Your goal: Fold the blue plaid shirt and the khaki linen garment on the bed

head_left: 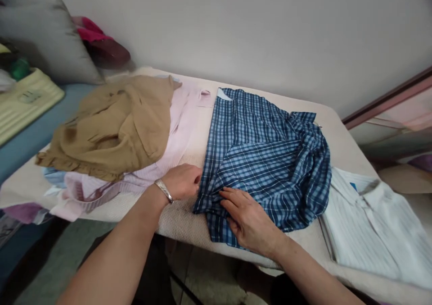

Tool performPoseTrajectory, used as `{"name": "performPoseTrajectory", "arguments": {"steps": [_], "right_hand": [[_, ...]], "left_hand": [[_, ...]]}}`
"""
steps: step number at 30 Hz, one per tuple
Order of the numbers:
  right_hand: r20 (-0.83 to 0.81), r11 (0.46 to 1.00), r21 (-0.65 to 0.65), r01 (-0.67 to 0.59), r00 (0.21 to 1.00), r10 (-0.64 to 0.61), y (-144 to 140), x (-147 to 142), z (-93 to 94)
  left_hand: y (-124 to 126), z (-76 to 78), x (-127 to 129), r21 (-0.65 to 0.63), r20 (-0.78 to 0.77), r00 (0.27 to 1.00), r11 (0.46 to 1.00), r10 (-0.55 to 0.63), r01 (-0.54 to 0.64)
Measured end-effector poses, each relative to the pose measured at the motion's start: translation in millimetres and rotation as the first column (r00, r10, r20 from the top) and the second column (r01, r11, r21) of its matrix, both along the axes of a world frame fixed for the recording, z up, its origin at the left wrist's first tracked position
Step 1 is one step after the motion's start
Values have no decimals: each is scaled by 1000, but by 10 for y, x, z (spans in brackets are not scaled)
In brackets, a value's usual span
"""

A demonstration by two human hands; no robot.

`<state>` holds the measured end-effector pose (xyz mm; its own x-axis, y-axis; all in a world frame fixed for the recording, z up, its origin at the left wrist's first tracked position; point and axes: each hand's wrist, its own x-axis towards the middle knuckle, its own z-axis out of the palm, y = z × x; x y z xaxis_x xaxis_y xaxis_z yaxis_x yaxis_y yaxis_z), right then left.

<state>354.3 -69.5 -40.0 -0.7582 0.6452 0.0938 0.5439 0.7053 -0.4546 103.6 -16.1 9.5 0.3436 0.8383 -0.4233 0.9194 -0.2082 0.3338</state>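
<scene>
Bare forearms up front; right hand palm-down, fingers extended, nothing gripped, on blue plaid cloth garment.
Garment's mid cream padded worktop, lower fold near front edge. Narrow strip left, then crumpled tan cloth garment. Left hand curled at plaid's left edge; fingertips hidden, can't tell grip. Pale striped folded shirt cut off right.
</scene>
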Motion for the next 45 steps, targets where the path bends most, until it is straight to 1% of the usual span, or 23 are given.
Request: {"name": "performPoseTrajectory", "arguments": {"steps": [3, 6, 8, 10, 13, 16, 20, 25, 27, 28, 30, 32, 33, 35, 36, 37, 38, 39, 41, 42, 43, 44, 45], "right_hand": [[25, 999, 36, -16, 1000, 15, 27, 15, -11], [30, 998, 52, -31, 999, 30, 9, 20, 30], [46, 998, 38, -56, 997, 55, -16, 14, 59], [66, 998, 11, -62, 996, 62, -27, 3, 73], [94, 999, -5, -41, 995, 41, -8, -26, 63], [106, 1000, 22, -22, 994, 19, 25, -69, 51], [98, 999, 38, -30, 995, 27, 41, -101, 61], [110, 998, 11, -63, 992, 62, 7, -109, 29], [134, 997, 1, -78, 988, 77, -20, -125, 32], [141, 997, -4, -82, 987, 82, -33, -132, 49], [135, 996, -26, -85, 987, 88, -45, -133, 119], [107, 996, -53, -68, 992, 73, -9, -90, 217], [93, 998, -54, -30, 995, 35, 39, -41, 266], [71, 990, -14, 139, 988, -138, 207, 140, 350], [60, 964, 28, 264, 962, -265, 328, 273, 383], [48, 912, 76, 403, 912, -407, 472, 432, 408], [35, 834, 121, 538, 837, -546, 633, 609, 425], [26, 734, 157, 661, 740, -672, 809, 793, 433], [46, 492, 186, 850, 493, -869, 1181, 1144, 416], [61, 381, 191, 904, 377, -924, 1363, 1292, 391], [84, 297, 181, 938, 286, -955, 1533, 1415, 357], [101, 218, 157, 963, 204, -974, 1685, 1513, 319], [109, 158, 112, 981, 146, -983, 1813, 1589, 280]], "left_hand": [[-20, -34, 99, 0, 97, 991, 996, -89, 89], [-34, -101, 139, -67, -3, 993, 991, -119, 119], [-33, -137, 133, -79, -88, 991, 993, -96, 89], [-24, -161, 125, -48, -130, 991, 998, -39, 33], [1, -198, 156, 25, -128, 991, 999, 47, -44], [20, -243, 250, 65, -126, 987, 994, 97, -89], [20, -259, 332, 62, -188, 977, 994, 101, -90], [4, -213, 274, 35, -228, 971, 997, 76, -70], [-10, -186, 279, 29, -245, 965, 996, 93, -89], [-19, -170, 298, 55, -246, 962, 993, 117, -106], [-43, -139, 363, 165, -216, 961, 976, 175, -141], [-69, -127, 445, 286, -136, 973, 948, 187, -142], [-82, -132, 485, 317, -86, 983, 940, 161, -127], [-107, -168, 551, 288, 22, 998, 955, 65, -68], [-122, -194, 577, 241, 71, 997, 970, 19, -35], [-139, -220, 598, 189, 112, 994, 982, -15, -7], [-160, -242, 613, 141, 143, 989, 990, -35, 15], [-183, -258, 625, 107, 164, 985, 994, -46, 28], [-231, -268, 636, 69, 187, 981, 997, -50, 38], [-252, -263, 638, 52, 190, 980, 998, -51, 42], [-269, -255, 638, 31, 190, 980, 998, -52, 47], [-281, -244, 636, 8, 187, 981, 999, -52, 51], [-289, -233, 632, -13, 184, 982, 998, -50, 53]]}}
